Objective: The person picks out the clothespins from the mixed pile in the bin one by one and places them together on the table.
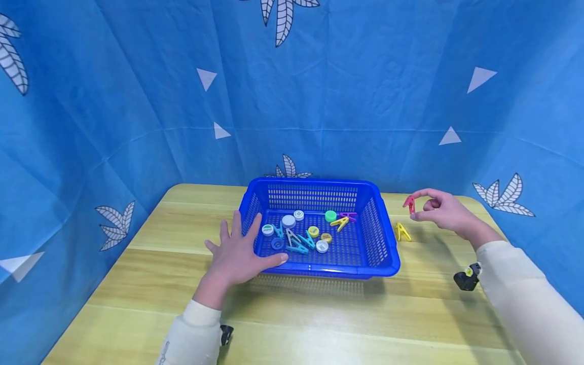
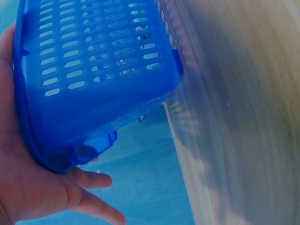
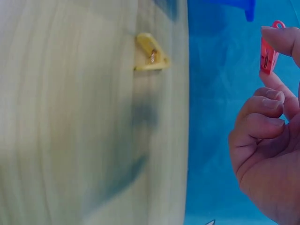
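Observation:
Between thumb and forefinger, my right hand (image 1: 444, 209) pinches a red clothespin (image 1: 411, 204), held above the table to the right of the basket. The same red clothespin (image 3: 267, 54) shows at the fingertips in the right wrist view. Below it a yellow clothespin (image 1: 403, 232) stands on the table. My left hand (image 1: 238, 256) rests with spread fingers over the front left corner of a blue plastic basket (image 1: 383, 256). In the left wrist view the palm lies along the basket rim (image 2: 28, 136). Inside the basket are several clothespins and bottle caps.
Among the basket's contents are a green cap (image 1: 330, 216), a yellow clothespin (image 1: 339, 223), a purple clothespin (image 1: 349, 216) and a white cap (image 1: 322, 246). The wooden table (image 1: 310, 324) ends at a blue curtain (image 1: 365, 101) behind and on both sides.

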A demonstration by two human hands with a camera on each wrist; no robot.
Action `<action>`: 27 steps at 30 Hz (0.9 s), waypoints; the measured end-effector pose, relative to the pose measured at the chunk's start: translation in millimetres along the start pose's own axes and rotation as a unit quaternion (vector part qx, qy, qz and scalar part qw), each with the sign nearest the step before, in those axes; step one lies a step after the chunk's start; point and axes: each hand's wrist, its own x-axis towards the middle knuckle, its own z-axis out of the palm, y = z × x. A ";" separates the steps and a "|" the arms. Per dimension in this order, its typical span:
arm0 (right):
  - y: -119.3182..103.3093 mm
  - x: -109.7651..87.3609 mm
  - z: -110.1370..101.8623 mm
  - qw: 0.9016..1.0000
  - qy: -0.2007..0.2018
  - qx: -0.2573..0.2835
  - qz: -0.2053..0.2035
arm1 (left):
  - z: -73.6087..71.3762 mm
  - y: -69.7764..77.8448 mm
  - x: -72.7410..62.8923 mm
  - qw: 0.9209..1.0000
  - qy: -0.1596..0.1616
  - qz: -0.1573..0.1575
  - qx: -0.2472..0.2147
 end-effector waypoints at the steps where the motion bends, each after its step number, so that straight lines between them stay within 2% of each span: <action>1: 2.5 -0.9 -0.8 1.000 0.000 0.000 0.002 | -0.2 0.1 0.1 1.000 0.000 0.000 0.001; 11: 29.1 -4.8 -1.5 1.000 -0.003 0.003 -0.017 | 0.9 -0.2 0.2 1.000 -0.003 -0.002 0.002; 19: 46.8 -6.7 -0.2 1.000 -0.018 -0.013 0.003 | 0.6 -1.4 0.5 1.000 -0.003 -0.002 0.002; 27: 58.4 -6.5 1.5 0.999 -0.039 -0.025 -0.001 | 1.9 -1.2 0.4 1.000 -0.001 -0.002 0.004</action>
